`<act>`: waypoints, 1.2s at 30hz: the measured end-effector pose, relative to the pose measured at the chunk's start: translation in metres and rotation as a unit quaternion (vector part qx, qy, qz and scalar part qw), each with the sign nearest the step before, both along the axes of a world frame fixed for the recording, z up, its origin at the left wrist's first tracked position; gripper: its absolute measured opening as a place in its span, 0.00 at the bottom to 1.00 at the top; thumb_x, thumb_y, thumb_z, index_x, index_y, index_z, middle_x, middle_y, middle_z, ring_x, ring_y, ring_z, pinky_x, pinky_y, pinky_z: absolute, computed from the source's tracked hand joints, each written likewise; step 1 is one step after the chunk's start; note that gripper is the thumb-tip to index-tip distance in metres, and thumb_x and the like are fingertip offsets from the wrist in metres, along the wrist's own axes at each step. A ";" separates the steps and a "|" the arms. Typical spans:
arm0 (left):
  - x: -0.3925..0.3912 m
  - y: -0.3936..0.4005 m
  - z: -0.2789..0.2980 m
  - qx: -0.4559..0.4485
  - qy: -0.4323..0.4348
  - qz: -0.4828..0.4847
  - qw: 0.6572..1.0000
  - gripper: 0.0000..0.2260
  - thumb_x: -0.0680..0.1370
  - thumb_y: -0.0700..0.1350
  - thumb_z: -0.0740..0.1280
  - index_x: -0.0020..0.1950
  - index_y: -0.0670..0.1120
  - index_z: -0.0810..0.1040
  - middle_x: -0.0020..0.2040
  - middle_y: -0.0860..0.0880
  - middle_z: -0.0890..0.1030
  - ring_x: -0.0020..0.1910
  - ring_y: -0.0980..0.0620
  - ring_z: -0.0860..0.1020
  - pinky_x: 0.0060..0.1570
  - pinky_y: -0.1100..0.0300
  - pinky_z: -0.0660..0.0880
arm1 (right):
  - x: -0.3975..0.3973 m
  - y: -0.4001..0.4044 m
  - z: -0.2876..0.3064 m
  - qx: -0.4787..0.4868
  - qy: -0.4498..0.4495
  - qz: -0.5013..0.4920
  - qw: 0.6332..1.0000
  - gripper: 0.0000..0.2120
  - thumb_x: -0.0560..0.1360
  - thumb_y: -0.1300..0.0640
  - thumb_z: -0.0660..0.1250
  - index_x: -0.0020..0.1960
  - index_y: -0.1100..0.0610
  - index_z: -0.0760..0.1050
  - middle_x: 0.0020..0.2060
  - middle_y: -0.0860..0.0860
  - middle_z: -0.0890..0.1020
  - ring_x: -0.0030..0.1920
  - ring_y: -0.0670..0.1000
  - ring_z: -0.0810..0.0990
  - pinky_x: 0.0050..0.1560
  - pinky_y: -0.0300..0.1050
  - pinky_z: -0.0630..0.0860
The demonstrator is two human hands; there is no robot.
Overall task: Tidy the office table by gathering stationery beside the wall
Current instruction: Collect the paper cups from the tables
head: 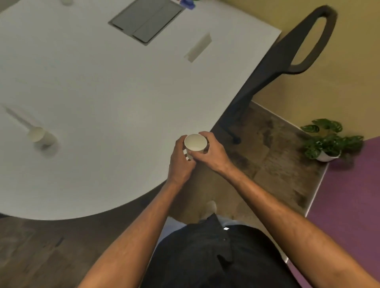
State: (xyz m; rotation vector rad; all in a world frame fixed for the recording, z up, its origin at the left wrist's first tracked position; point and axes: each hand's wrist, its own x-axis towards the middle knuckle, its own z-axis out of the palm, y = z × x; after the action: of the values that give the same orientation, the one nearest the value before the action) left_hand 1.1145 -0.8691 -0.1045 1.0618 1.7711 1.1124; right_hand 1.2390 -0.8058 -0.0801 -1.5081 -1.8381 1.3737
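White table (102, 86), grey hatch (146, 20), black chair (287, 55), potted plant (327, 141)

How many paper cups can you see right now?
2 for sure: one cup held in both hands at the table's near edge, another cup standing on the table's left side. A blurry pale object at the top edge might be a third.

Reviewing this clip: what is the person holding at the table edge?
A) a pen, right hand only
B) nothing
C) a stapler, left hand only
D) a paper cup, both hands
D: the left hand and right hand both wrap around an upright white paper cup at the table edge.
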 end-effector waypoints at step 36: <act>-0.065 0.367 -0.009 -0.040 0.156 0.048 0.986 0.27 0.80 0.49 0.69 0.77 0.46 0.66 0.71 0.48 0.74 0.68 0.49 0.74 0.68 0.53 0.72 | -0.048 0.457 0.003 0.016 -0.063 0.071 0.995 0.36 0.68 0.49 0.78 0.71 0.53 0.65 0.61 0.50 0.75 0.58 0.51 0.76 0.53 0.44 0.74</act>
State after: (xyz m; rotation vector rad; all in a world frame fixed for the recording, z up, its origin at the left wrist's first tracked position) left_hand 1.0499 -0.5019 -0.1133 1.1607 2.1135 0.9614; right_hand 1.1906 -0.3487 -0.0770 -1.5044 -2.0697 1.3303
